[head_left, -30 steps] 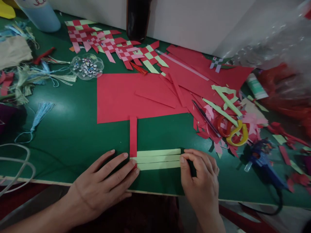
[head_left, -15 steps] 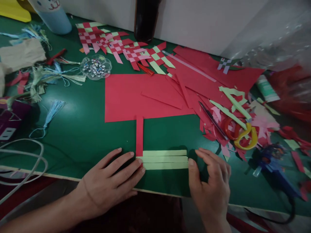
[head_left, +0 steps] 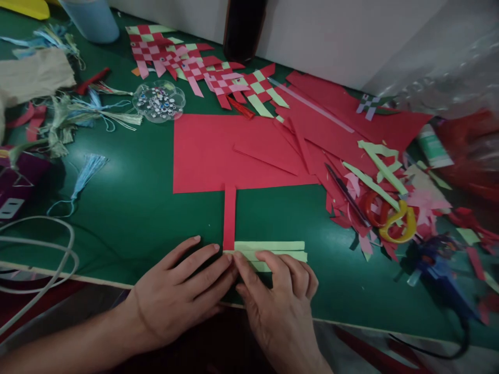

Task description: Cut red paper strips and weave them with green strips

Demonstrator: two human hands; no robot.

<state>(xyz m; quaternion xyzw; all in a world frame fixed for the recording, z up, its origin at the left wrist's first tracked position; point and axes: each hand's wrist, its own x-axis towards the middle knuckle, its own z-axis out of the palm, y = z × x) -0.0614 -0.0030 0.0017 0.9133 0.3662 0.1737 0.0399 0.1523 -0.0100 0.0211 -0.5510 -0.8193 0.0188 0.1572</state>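
Note:
Several pale green paper strips [head_left: 290, 255] lie side by side near the table's front edge. A red paper strip [head_left: 230, 218] runs upright across their left end, its lower part overlapping them. My left hand [head_left: 181, 291] lies flat with stretched fingers, fingertips resting at the left end of the strips. From the right, my right hand [head_left: 278, 296] reaches over the strips. Its index fingertip touches the spot beside the red strip; the thumb sits lower, apart from it, and the other fingers bend over the green paper. The fingers hide part of the lower strips.
Red paper [head_left: 202, 153] lies behind the strips. Woven paper fish [head_left: 183, 62] and a dish of googly eyes [head_left: 159, 101] stand further back. To the right are scissors [head_left: 397, 223], paper scraps and a blue glue gun [head_left: 444, 275]; left, a tassel [head_left: 88, 174] and white cable [head_left: 72, 244].
My right hand has moved left from the strips' right end to the crossing with the red strip. My left hand stays in place. The view has shifted slightly.

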